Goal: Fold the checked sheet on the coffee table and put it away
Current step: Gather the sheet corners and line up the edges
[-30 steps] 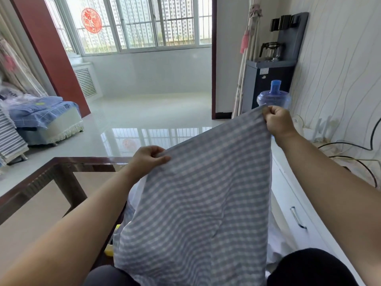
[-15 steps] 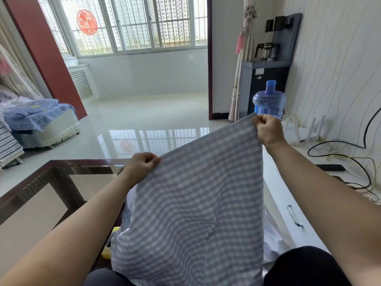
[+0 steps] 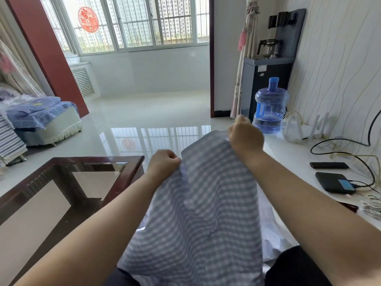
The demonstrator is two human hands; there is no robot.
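While it hangs lapward, checked sheet (image 3: 198,213) apparently pinched by left hand (image 3: 165,165) and right hand (image 3: 245,137) fingers

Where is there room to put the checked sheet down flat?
The glass coffee table top shows bare, left of the left hand. The white counter is crowded near the black box, remote and cables; a bare strip lies beside the water jug.

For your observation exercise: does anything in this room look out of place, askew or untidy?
Cables lie in loose tangled loops on the white counter at right. The water bottle stands on the floor beside the dispenser. Nothing looks spilled or damaged.
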